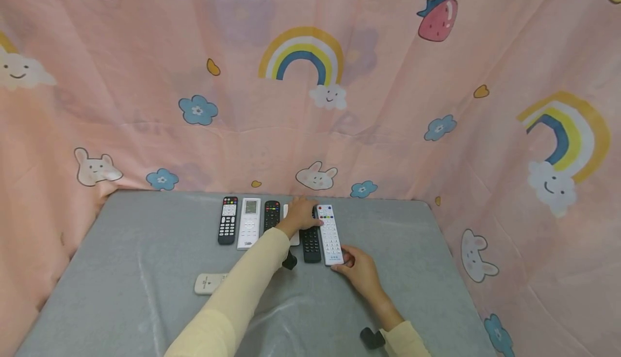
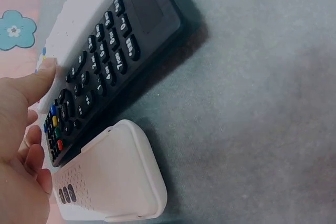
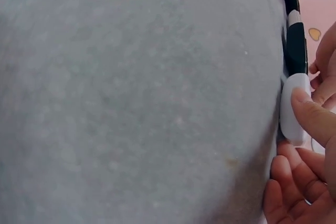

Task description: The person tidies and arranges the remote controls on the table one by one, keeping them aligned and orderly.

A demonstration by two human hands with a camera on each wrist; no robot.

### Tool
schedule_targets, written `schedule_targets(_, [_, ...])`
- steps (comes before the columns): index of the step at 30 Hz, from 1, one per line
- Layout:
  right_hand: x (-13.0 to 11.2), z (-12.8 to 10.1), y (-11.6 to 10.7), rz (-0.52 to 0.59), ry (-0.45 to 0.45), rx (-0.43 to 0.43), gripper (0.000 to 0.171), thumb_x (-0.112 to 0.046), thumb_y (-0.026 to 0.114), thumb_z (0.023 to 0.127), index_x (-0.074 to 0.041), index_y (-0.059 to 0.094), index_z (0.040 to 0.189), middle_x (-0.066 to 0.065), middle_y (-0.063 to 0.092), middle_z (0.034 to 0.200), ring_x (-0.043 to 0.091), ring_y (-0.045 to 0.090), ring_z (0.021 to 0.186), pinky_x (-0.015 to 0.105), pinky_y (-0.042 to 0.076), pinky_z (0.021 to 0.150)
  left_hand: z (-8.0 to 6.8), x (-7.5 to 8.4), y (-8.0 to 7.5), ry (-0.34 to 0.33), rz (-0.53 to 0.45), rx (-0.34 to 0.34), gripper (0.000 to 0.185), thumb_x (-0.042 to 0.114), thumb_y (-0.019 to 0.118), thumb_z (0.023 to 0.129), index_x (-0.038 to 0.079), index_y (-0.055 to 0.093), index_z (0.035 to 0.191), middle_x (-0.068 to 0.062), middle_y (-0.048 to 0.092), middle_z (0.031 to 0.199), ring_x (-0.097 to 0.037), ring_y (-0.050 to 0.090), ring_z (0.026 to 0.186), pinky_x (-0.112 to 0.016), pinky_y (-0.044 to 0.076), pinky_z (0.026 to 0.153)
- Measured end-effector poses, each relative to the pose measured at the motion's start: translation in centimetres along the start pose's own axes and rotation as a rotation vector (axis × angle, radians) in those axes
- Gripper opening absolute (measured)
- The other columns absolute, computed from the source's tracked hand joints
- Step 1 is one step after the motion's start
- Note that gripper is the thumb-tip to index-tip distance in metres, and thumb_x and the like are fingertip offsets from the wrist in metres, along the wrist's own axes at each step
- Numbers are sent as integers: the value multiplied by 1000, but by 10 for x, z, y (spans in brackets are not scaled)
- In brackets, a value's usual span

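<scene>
Nearest the camera, on the grey cloth-covered desk [image 1: 121, 270], a small white remote [image 1: 209, 283] lies alone, partly hidden by the pale yellow left sleeve. Just beyond it the right hand [image 1: 361, 272] rests on the cloth with its fingers curled round the near end of a white remote with coloured top buttons [image 1: 329, 234], thumb on one side and fingertips on the other; the right wrist view shows the thumb pressed on that rounded white end. Right beside it, touching or nearly so, lies a black remote [image 1: 311, 245], and the left hand [image 1: 302, 214] lies across its far part with fingers loosely bent; in the left wrist view the thumb [image 2: 37, 80] touches the keypad edge, but a true grip cannot be told. Next to it sits a white ribbed remote [image 2: 113, 179], mostly covered. Farther left in the row are a black remote with coloured keys [image 1: 271, 214], a white remote with a screen [image 1: 249, 223] and a black remote with white keys [image 1: 227, 220], close together, before the pink patterned curtain [image 1: 310, 76]. Packed this tightly, any sideways slide of the white remote would likely nudge the black one and skew the row.
</scene>
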State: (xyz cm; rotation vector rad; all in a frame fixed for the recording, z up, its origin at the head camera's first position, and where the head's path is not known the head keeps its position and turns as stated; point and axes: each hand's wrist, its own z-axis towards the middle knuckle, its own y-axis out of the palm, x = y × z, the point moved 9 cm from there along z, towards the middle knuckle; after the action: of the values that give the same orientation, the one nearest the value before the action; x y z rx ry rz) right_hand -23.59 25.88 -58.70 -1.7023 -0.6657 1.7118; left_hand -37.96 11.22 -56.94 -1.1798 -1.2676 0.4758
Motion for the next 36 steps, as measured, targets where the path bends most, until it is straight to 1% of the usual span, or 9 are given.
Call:
schedule_targets(5, [-4, 2, -2, 6, -4, -37, 60, -16, 88, 71, 2, 64, 124, 4, 65, 85, 8, 52, 71, 18, 43, 62, -5, -1, -14, 52, -74, 44, 59, 39, 73, 88, 9, 58, 137, -11, 59, 137, -27, 49, 122, -47, 41, 107])
schedule_targets(9, [-15, 6, -16, -27, -26, -14, 60, -16, 87, 73, 0, 63, 127, 5, 65, 90, 10, 54, 76, 21, 45, 66, -10, 0, -30, 106, -154, 84, 52, 32, 72, 89, 8, 60, 134, -12, 64, 118, -25, 55, 108, -40, 47, 92])
schedule_targets(12, [-27, 6, -28, -39, -51, 30, 60, -15, 86, 74, -2, 63, 128, 5, 66, 90, 11, 55, 77, 23, 47, 68, -18, 1, -40, 136, -213, 127, 46, 27, 73, 89, 10, 63, 131, -13, 64, 104, -20, 52, 92, -32, 43, 75])
schedule_targets(15, [-38, 4, -32, -34, -96, 60, 59, -15, 86, 74, -2, 64, 127, 7, 67, 89, 12, 56, 77, 23, 48, 68, -30, 0, -46, 172, -261, 163, 42, 23, 74, 88, 10, 65, 128, -13, 62, 99, -17, 48, 86, -27, 38, 71])
schedule_targets(18, [-49, -2, -28, -2, -144, 75, 57, -15, 87, 73, -1, 66, 124, 8, 68, 87, 12, 57, 74, 21, 49, 66, -46, -4, -50, 210, -317, 193, 39, 19, 74, 88, 9, 66, 125, -14, 62, 98, -19, 49, 87, -27, 38, 73])
schedule_targets(23, [-67, -12, -13, 79, -194, 75, 51, -13, 86, 73, -2, 69, 119, 4, 65, 82, 9, 54, 69, 18, 47, 62, -81, -15, -59, 230, -331, 237, 35, 24, 72, 90, 12, 68, 122, -16, 64, 101, -23, 50, 91, -31, 39, 78])
schedule_targets(27, [-83, -20, 3, 117, -240, 39, 49, -12, 86, 74, -3, 69, 119, 0, 63, 80, 1, 51, 67, 17, 47, 60, -112, -26, -72, 210, -290, 283, 33, 26, 74, 88, 18, 70, 119, -6, 58, 91, -14, 43, 85, -29, 38, 75])
schedule_targets(29, [-90, -24, 11, 130, -263, 17, 48, -12, 85, 74, -4, 69, 118, -1, 63, 80, -2, 50, 66, 17, 48, 60, -127, -32, -78, 200, -283, 310, 32, 24, 76, 86, 18, 70, 118, -4, 55, 88, -15, 42, 83, -29, 37, 75])
schedule_targets(36, [-106, -28, 35, 138, -287, -71, 48, -14, 85, 74, -5, 69, 119, -2, 63, 83, -1, 50, 66, 17, 46, 60, -177, -62, -87, 125, -320, 350, 34, 21, 79, 83, 16, 71, 116, -11, 59, 91, -17, 47, 85, -26, 38, 76])
